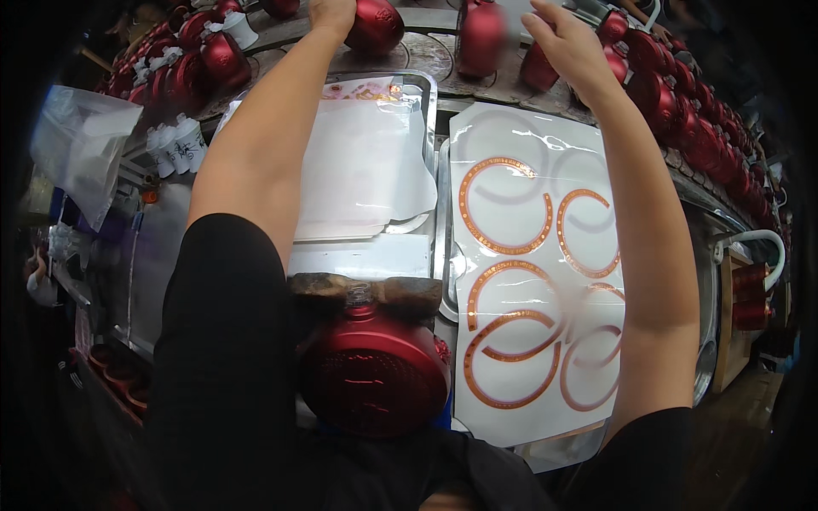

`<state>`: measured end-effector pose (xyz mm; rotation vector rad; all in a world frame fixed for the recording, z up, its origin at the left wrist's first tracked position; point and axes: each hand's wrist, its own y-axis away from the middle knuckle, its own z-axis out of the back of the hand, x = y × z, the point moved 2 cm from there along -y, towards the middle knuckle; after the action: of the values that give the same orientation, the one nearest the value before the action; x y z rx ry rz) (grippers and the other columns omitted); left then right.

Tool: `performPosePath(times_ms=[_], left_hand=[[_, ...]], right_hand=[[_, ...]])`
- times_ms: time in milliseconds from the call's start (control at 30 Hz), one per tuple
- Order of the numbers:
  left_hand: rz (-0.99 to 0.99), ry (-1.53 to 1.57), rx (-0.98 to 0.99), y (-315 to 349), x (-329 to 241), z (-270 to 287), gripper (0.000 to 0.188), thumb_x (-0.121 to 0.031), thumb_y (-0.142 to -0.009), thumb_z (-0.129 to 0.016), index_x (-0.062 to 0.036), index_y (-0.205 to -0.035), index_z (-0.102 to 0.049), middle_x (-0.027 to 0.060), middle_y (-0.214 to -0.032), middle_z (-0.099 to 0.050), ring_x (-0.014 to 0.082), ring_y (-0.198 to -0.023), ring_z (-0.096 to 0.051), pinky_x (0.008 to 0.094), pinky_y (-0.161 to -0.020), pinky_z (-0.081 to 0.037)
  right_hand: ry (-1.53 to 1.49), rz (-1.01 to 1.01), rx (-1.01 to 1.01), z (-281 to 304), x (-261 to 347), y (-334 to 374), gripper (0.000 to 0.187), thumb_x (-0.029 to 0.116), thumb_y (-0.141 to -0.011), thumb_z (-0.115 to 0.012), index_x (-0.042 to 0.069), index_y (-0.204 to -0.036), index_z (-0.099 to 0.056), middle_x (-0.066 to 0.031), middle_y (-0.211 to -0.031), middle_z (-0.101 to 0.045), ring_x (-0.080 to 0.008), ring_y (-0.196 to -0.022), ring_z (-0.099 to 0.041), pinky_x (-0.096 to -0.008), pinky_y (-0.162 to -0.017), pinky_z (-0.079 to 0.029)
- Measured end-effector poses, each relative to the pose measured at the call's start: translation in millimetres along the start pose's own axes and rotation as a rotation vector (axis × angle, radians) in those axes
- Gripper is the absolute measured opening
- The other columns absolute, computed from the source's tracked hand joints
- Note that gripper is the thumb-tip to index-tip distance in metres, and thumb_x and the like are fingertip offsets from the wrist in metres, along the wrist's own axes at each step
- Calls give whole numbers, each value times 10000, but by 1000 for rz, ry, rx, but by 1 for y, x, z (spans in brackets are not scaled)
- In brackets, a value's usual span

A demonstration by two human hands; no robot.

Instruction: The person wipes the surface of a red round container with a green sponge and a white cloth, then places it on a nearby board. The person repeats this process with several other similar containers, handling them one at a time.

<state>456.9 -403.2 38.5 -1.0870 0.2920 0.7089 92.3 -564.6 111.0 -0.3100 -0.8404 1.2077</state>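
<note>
At the top edge my left hand (334, 15) is beside a glossy red round flask (377, 25); its fingers are mostly cut off, so its grip cannot be made out. My right hand (567, 41) is raised at the upper right, fingers apart and nothing visible in it. Left of it a blurred red flask (482, 41) stands on the curved rack, and another red flask (538, 70) sits just below the hand. A large red round flask (375, 375) rests close to my body, its clear threaded neck against a worn wooden bar (400, 294).
A glossy sheet with orange ring-shaped strips (503, 247) lies under my right forearm. White sheets (366, 170) fill a metal tray (433, 94) on the left. Several red flasks (682, 111) crowd the right side, and more (223, 58) the upper left. A plastic bag (85, 136) hangs left.
</note>
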Motion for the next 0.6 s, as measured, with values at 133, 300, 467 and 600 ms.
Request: performPosePath(times_ms=[133,300,467,600], left_hand=[[-69,148,-78,2,-40,92,389,-352,-955,-606,9,-1091,-652,247,-1069,-668,387,-1047,-627,457,-929,-474],[72,487,-49,25,-40,247,230,-253,-981,-600,-38,-1033,-665,84,-958,-669,179,-879,-617,332,-815,-496],[128,293,-190,85,8,377,246,-266,-987,-621,-43,-1090,-634,80,-1029,-653,165,-937,-601,315,-862,-480],[209,-326,-202,128,56,424,382,-382,-972,-612,-12,-1051,-665,128,-966,-699,246,-880,-673,351,-841,-507]], right_hand=[[456,34,-187,-83,-45,-64,453,338,-940,-617,-3,-1238,-623,-200,-1122,-675,-313,-1068,-657,-389,-919,-507],[406,-198,-47,-80,-114,-89,638,603,-938,-548,66,-1265,-655,-214,-1212,-686,-386,-1178,-627,-439,-1011,-466],[257,-385,-140,-53,-151,-70,667,657,-887,-594,87,-1217,-698,-183,-1190,-706,-348,-1165,-643,-414,-1015,-463],[217,-352,-245,-35,-157,-50,584,593,-910,-614,85,-1182,-712,-163,-1134,-726,-328,-1110,-669,-413,-978,-482]])
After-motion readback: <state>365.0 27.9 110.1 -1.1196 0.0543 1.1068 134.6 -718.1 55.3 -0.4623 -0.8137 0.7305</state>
